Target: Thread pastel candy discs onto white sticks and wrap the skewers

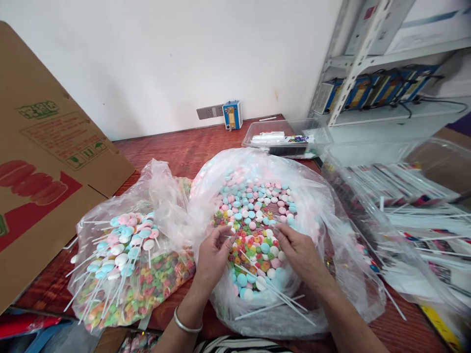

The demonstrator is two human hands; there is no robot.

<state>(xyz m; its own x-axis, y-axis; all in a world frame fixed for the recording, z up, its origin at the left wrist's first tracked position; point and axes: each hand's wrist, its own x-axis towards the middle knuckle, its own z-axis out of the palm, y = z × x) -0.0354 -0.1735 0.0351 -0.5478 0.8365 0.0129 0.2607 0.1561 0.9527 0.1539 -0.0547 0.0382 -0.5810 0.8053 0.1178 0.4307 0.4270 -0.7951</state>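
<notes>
My left hand (pixel 215 250) is closed in a pinch over a large opened plastic bag (pixel 312 186). A small pale thing shows at its fingertips, too small to name. To its right, my right hand (pixel 300 250) also pinches, thumb against forefinger; what it holds, if anything, is hidden. Under both hands lie pink, blue and white button-shaped candies (pixel 242 280) in the bag. Colourful ring-shaped candies (pixel 253 245) are heaped between the hands. Several loose white sticks (pixel 281 294) lie across the near side of the bag.
Left stands a second plastic bag (pixel 162 196) of ring candies, topped with finished candy sticks (pixel 121 245). A cardboard box (pixel 47 132) rises beyond it. Clear plastic bins (pixel 257 128) stand behind and at right, near a metal shelf (pixel 355 73). A small blue device (pixel 232 115) sits by the wall.
</notes>
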